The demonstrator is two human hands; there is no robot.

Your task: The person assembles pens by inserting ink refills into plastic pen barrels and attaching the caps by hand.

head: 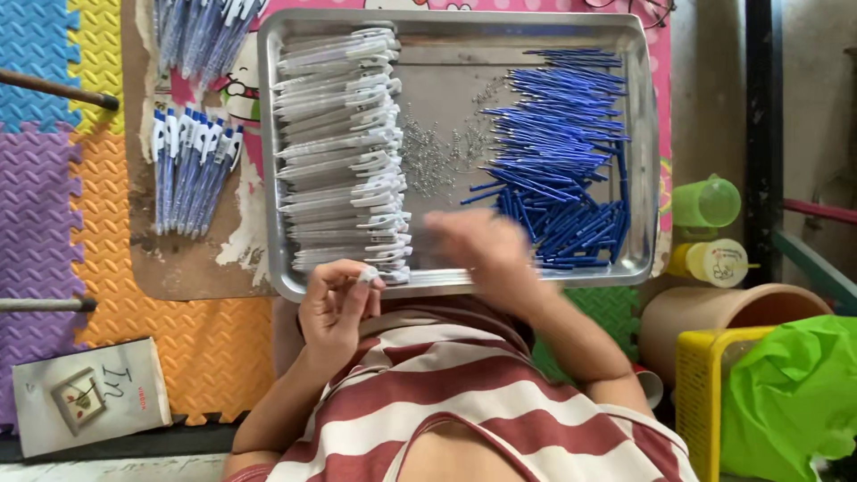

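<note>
Home floor workspace, foam mats (54, 161) (pen-parts tray (464, 40))

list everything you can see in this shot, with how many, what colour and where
tray: one, silver metal, top centre
pen barrels: a stack, clear and white, left in the tray
springs: many, small, silver, middle of the tray
refills: a heap, blue, right in the tray
finished pens: a row, blue and white, on the board left of the tray
booklet: one, grey, bottom left
cups: two, green and yellow, right of the tray
basket: one, yellow, bottom right
left hand: holds a white pen part
right hand: blurred, over the tray
</note>
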